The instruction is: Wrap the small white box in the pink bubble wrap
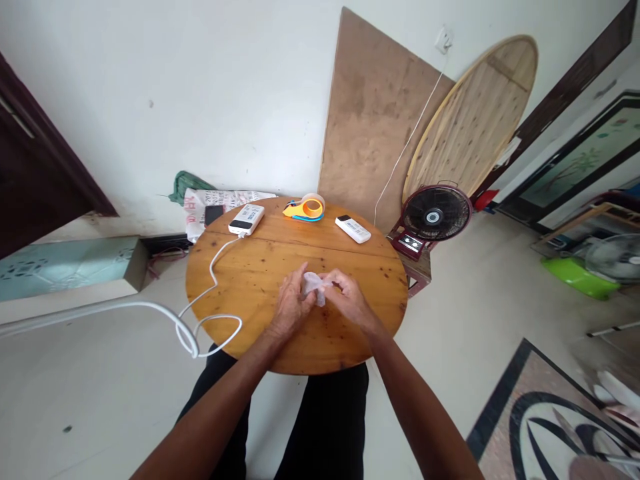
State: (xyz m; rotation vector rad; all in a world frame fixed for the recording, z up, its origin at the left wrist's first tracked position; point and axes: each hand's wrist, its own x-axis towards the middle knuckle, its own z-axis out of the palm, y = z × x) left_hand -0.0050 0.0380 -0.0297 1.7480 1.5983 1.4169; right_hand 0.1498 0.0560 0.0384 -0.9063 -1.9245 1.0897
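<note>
Both my hands meet over the middle of a round wooden table. My left hand and my right hand pinch a small crumpled clear plastic piece between their fingers, just above the tabletop. At the far side of the table lie a white power bank with a white cable trailing off the left edge, an orange and blue tape dispenser, and a white remote.
A plywood board and a round wooden tabletop lean on the wall behind. A small fan stands at the right, a printed sack at the back left, a patterned rug at the lower right.
</note>
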